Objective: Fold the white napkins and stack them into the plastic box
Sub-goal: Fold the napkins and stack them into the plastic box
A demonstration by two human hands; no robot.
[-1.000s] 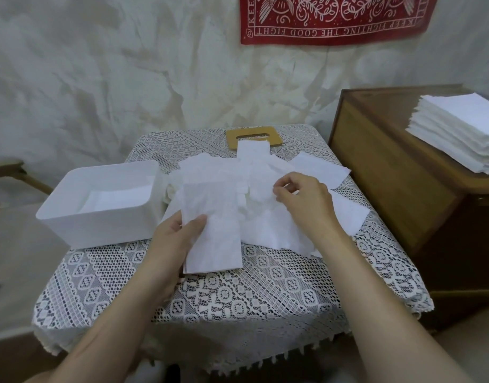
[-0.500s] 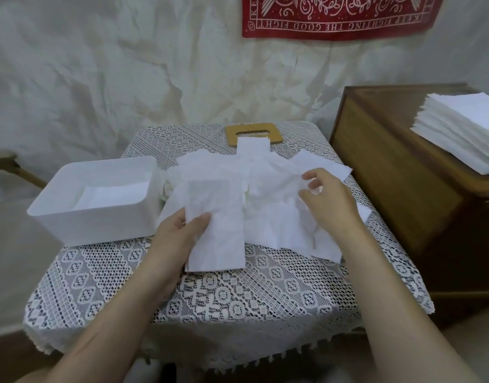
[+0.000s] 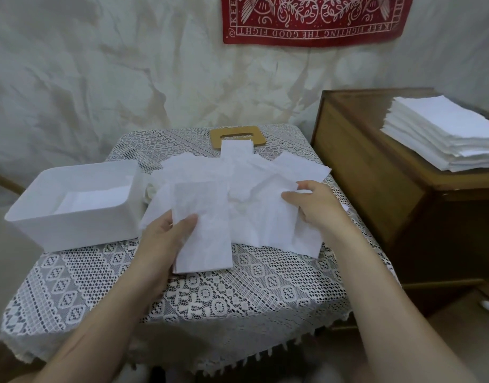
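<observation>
A folded white napkin (image 3: 207, 230) lies near the middle of the lace-covered table (image 3: 237, 294). My left hand (image 3: 161, 244) holds its left edge, thumb on top. Behind it spreads a loose heap of unfolded napkins (image 3: 254, 194). My right hand (image 3: 317, 205) pinches the right edge of a crumpled napkin in that heap. The white plastic box (image 3: 72, 225) stands at the table's left side with folded napkins lying flat inside.
A tan wooden lid (image 3: 237, 135) with a slot lies at the table's back edge, partly under a napkin. A wooden cabinet (image 3: 376, 175) stands to the right, carrying a tall stack of white napkins (image 3: 445, 134). A red banner hangs on the wall.
My right hand has moved rightward across the heap, from its middle to its right side, drawing a napkin out. My left hand stays on the folded napkin.
</observation>
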